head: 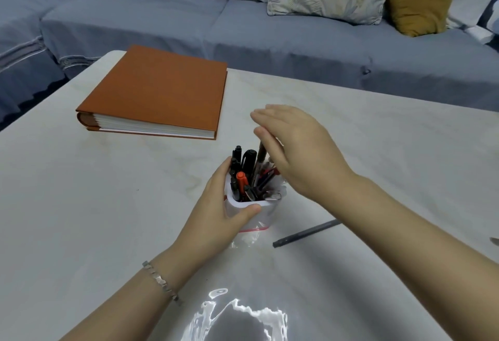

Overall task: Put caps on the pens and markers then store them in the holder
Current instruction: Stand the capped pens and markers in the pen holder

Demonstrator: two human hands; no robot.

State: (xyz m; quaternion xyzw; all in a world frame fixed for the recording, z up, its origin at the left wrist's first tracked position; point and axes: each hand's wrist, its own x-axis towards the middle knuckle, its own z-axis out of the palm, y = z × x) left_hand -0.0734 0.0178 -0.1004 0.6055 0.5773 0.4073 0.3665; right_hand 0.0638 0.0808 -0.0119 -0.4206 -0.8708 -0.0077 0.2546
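Observation:
A white holder (266,211) stands mid-table, packed with several capped pens and markers, among them a black marker (249,158) and an orange-capped marker (242,181). My left hand (216,211) wraps the holder's left and front side, thumb on its rim. Just above and right of the holder is my right hand (299,148), its fingers stretched out and a dark pen (260,155) pinched against the palm side, the pen's lower end inside the holder. A dark grey pen (306,233) lies on the table to the right of the holder, partly under my right forearm.
A thick orange album (159,94) lies at the back left of the pale table (81,205). A clear plastic bag with a red strip (252,235) sits under the holder. A blue sofa (270,38) with cushions runs behind. Glare marks the table's near edge.

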